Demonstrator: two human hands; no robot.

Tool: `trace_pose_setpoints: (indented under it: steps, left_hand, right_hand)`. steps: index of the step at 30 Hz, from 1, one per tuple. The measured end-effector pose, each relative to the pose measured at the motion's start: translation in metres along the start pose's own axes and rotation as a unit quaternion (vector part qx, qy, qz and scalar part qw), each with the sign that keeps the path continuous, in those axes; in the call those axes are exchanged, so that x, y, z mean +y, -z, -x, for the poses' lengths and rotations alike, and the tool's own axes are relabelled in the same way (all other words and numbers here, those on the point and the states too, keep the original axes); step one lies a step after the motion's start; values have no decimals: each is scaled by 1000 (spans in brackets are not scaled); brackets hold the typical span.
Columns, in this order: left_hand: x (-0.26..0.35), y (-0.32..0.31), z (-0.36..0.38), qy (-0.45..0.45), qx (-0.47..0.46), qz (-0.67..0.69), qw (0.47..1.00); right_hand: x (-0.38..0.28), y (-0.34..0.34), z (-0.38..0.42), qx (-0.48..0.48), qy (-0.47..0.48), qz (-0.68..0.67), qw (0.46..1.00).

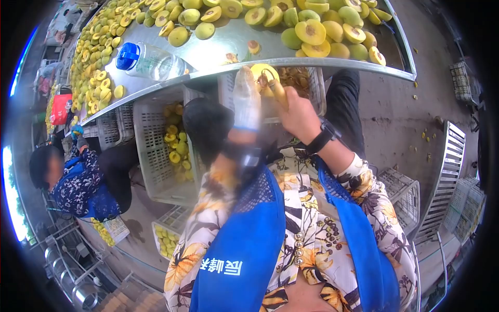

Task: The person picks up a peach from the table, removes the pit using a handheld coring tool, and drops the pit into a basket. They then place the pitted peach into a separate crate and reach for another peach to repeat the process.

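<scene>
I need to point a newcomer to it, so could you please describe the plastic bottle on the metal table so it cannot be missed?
Start at the long metal table covered with halved yellow-green fruit. Near its front edge, in a bare patch between the fruit piles, lies the plastic bottle. It is the only clear thing there, on its side, with a blue cap.

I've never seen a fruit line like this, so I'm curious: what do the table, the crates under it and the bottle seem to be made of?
The table looks like bare sheet metal, likely stainless steel: grey, shiny, with a folded edge. The crates look like pale moulded plastic, with a grid of small holes in their walls. The bottle seems clear plastic, see-through, with a blue cap.
</scene>
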State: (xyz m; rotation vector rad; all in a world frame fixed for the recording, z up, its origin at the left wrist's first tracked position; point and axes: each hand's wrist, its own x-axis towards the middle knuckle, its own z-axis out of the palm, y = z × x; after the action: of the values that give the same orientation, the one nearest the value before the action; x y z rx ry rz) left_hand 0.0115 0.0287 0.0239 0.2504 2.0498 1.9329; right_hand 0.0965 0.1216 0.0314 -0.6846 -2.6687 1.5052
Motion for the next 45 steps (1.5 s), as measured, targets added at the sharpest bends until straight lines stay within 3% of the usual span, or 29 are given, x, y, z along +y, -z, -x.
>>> trace_pose_setpoints:
  steps: [4,13,19,20,23,26,29,32,35,39,45]
  left_hand:
    - [-6,-8,1,-34,24,145,989]
    - [-13,-19,4,-130,71,64,987]
    - [-4,9,-13,66,-47,162,983]
    - [-7,8,-14,67,-31,183,980]
    - [-4,1,-8,-16,49,68,996]
    - [3,-9,-2,-32,71,30,997]
    - [-13,-11,1,-7,57,75,996]
    - [-18,-15,3,-60,66,67,994]
    - [-13,2,-4,20,-9,49,999]
    - [-25,15,-17,169,-74,228,956]
    - [-15,8,-13,227,-56,313,920]
  right_hand:
    - [3,-4,8,-9,-7,20,1000]
    - [0,-12,15,2,-26,13,1000]
    - [10,-12,9,-46,10,41,998]
    - [10,-12,6,-47,11,48,998]
    - [12,-21,4,-17,6,43,999]
    - [6,-22,3,8,-14,23,1000]
    - [5,-22,6,15,-31,2,999]
    - [7,-18,8,-2,-22,12,1000]
    - [9,-15,7,-56,-7,20,998]
    - [6,-8,5,-102,16,14,995]
    - [8,-20,9,-51,-16,-14,998]
